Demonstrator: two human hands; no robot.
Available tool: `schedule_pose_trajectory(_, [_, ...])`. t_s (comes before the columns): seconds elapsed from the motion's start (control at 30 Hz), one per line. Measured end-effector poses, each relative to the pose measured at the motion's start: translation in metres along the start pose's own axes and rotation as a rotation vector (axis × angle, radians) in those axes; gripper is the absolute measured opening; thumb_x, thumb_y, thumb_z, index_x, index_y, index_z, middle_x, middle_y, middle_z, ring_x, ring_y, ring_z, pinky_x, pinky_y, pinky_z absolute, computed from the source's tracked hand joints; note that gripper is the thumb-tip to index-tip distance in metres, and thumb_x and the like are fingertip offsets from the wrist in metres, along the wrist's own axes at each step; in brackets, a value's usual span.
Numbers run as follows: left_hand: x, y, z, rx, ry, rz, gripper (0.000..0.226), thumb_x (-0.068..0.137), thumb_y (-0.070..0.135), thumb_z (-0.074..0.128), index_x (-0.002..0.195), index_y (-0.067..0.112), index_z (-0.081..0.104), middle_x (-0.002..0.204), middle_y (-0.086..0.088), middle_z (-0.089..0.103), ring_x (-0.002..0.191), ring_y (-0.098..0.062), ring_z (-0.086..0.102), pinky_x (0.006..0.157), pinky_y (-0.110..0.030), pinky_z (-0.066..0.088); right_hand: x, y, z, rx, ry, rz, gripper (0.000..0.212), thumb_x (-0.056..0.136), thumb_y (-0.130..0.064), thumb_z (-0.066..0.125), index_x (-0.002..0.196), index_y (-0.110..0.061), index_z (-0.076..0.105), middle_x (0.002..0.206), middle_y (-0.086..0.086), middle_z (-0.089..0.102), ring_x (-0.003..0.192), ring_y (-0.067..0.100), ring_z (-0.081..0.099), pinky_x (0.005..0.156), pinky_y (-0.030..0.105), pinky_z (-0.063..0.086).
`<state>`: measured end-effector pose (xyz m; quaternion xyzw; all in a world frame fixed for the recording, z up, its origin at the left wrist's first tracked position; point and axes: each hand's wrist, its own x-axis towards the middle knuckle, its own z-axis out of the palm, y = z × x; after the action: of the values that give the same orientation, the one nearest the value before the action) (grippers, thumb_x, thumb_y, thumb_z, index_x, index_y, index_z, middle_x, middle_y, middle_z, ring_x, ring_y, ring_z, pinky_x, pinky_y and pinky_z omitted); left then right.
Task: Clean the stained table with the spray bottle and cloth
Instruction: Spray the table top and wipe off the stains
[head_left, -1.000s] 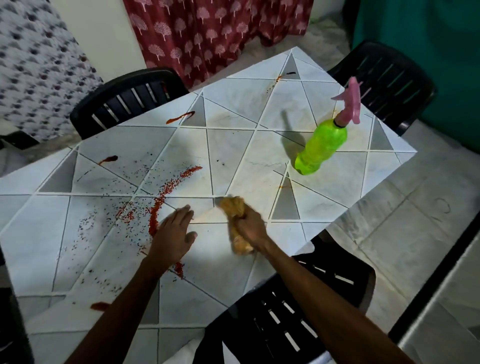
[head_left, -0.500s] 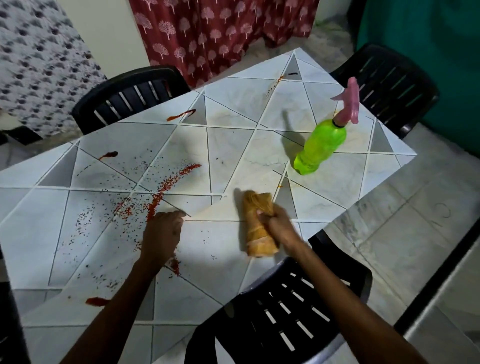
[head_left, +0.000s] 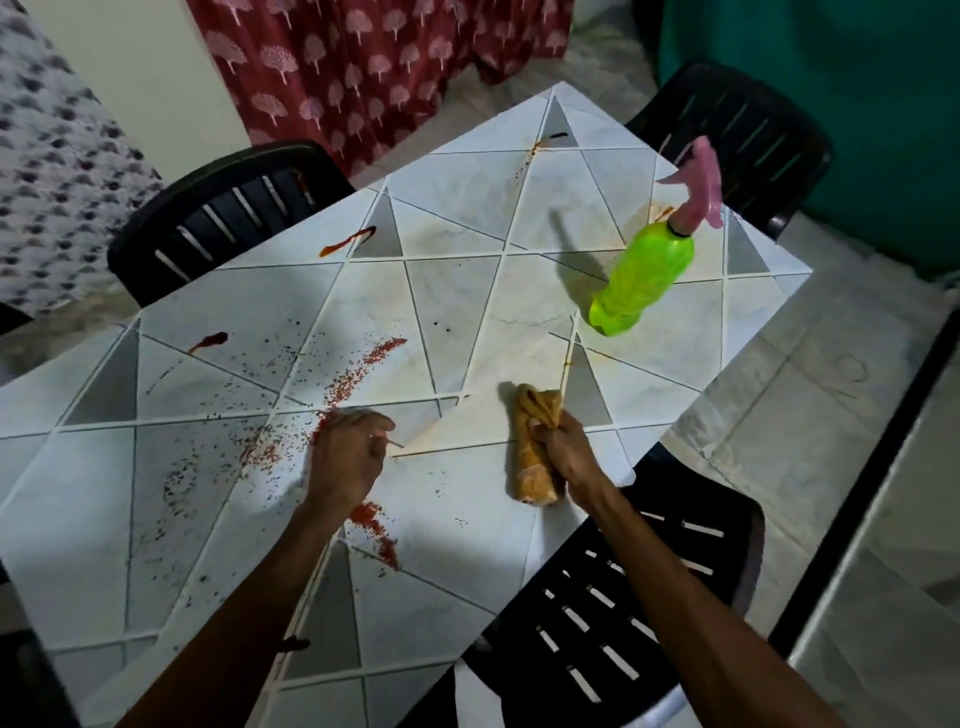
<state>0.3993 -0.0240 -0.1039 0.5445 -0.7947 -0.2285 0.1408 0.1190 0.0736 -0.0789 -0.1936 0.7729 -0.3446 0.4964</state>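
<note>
The marble-patterned table (head_left: 457, 291) carries red crumb-like stains (head_left: 358, 374), dark specks and red smears (head_left: 347, 243). My right hand (head_left: 569, 452) grips a bunched orange-yellow cloth (head_left: 532, 467), which lies on the tabletop near the front right edge. My left hand (head_left: 345, 457) rests on the table beside the red stains, left of the cloth, with its fingers curled under. Whether they pinch the table cover I cannot tell. A green spray bottle (head_left: 644, 280) with a pink trigger head stands at the far right, untouched.
Black plastic chairs stand around the table: one at the back left (head_left: 223, 218), one at the back right (head_left: 737, 135), one right below my right arm (head_left: 613, 613). A red patterned curtain (head_left: 374, 67) hangs behind. A tiled floor (head_left: 831, 395) lies to the right.
My right hand has slid the cloth to the right and it has unrolled lengthwise. My left hand's fingers have curled from flat.
</note>
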Motion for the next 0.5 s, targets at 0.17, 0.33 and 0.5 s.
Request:
schedule_pose_trajectory(0.17, [-0.007, -0.033, -0.015, 0.016, 0.062, -0.039, 0.028, 0.086, 0.004, 0.063, 0.107, 0.021, 0.070, 0.109, 0.000, 0.068, 0.105, -0.020, 0.058, 0.090, -0.040, 0.053, -0.033, -0.010, 0.098, -0.140, -0.145, -0.070, 0.061, 0.075, -0.041, 0.055, 0.134, -0.024, 0.062, 0.122, 0.007, 0.071, 0.109, 0.029, 0.066, 0.101, 0.046, 0.052])
schedule_pose_trajectory(0.33, [-0.026, -0.067, -0.028, 0.057, 0.114, -0.107, 0.032, 0.084, 0.007, 0.064, 0.113, 0.020, 0.067, 0.116, -0.002, 0.059, 0.109, -0.025, 0.053, 0.092, -0.043, 0.048, -0.047, -0.017, 0.160, -0.274, -0.351, -0.098, 0.054, 0.091, -0.038, 0.060, 0.144, -0.026, 0.056, 0.136, 0.005, 0.066, 0.124, 0.027, 0.062, 0.108, 0.038, 0.047])
schedule_pose_trajectory(0.5, [-0.039, -0.085, -0.035, 0.085, 0.151, -0.169, 0.033, 0.088, 0.007, 0.060, 0.119, 0.018, 0.062, 0.125, -0.004, 0.054, 0.119, -0.026, 0.049, 0.099, -0.048, 0.046, -0.059, -0.020, 0.139, -0.179, -0.307, -0.124, 0.041, 0.088, -0.025, 0.061, 0.129, -0.023, 0.065, 0.122, 0.008, 0.072, 0.110, 0.027, 0.068, 0.101, 0.048, 0.054])
